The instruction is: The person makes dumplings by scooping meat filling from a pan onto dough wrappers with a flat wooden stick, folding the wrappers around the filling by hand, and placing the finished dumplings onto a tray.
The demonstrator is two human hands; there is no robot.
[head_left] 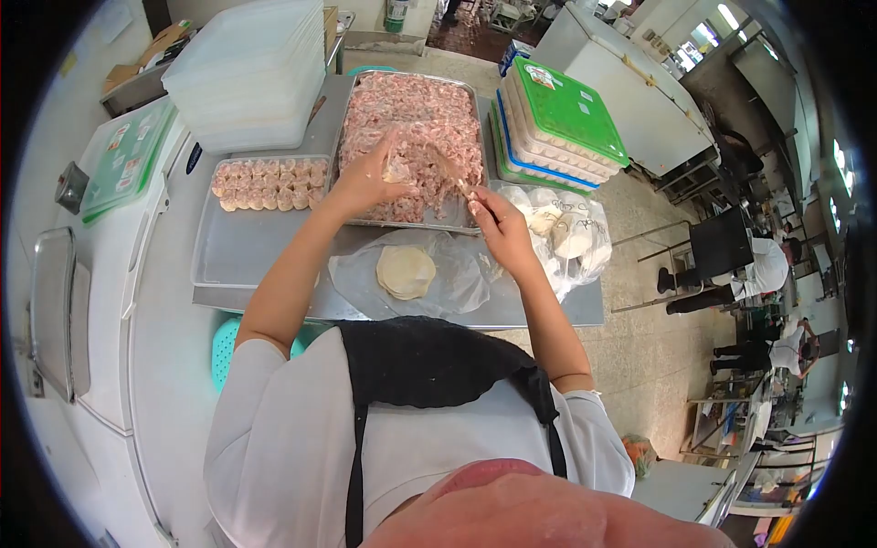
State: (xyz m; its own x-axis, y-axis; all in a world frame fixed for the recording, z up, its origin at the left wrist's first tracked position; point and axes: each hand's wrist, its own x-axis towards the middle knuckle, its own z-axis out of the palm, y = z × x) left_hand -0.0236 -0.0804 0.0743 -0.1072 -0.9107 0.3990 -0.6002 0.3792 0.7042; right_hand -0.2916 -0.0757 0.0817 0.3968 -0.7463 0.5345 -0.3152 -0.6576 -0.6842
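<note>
A metal tray full of pink minced filling lies in front of me. My left hand is over its lower left part, fingers curled around a small pale wrapper with filling. On the right, my right hand grips the end of a thin spreading tool, whose far end reaches into the filling. Nearer to me, a stack of round dough wrappers rests on clear plastic. Left of the metal tray, rows of filled dumplings sit in a translucent tray.
Stacked translucent trays stand at the back left. Green-lidded boxes are at the back right, above bags of dough. A teal basket is below the table's left edge. Two people are farther off at right.
</note>
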